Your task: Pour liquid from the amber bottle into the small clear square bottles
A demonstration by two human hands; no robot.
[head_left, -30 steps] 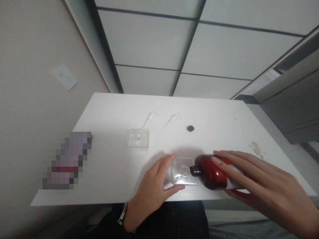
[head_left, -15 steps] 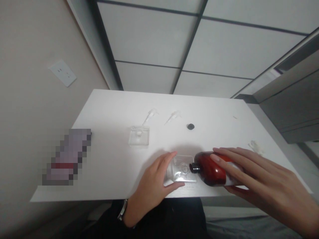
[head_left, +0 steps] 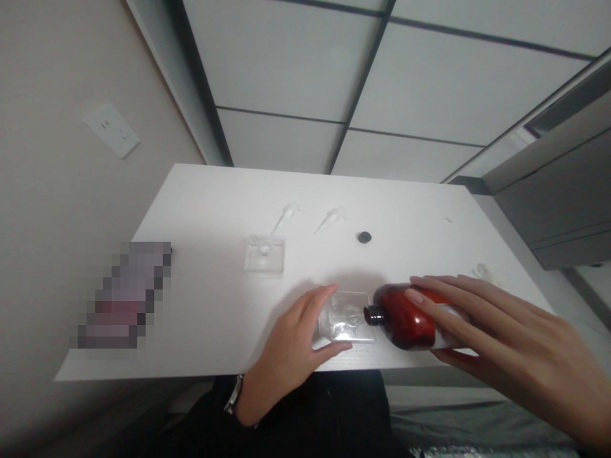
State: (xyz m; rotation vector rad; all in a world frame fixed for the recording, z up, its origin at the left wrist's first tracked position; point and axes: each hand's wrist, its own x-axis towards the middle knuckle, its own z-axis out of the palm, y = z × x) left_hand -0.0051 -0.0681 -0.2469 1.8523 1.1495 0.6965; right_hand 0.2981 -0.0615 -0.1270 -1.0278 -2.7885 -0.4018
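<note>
Red-brown bottle [head_left: 405,316], tipped on its side at the near right of a white table [head_left: 205,318], clasped between thumb and fingers of the right hand [head_left: 496,343], spread only to its girth. Open dark neck at the right edge of a clear square container [head_left: 351,318]; contact between them impossible to tell. Around that container, thumb and fingers of the left hand [head_left: 296,337], parted to its width. Farther out, a second clear container [head_left: 265,257], two translucent nozzles [head_left: 330,217] and a dark cap [head_left: 364,237]. At far left, a pixelated object [head_left: 126,296]; on the wall, a white socket plate [head_left: 112,130].
</note>
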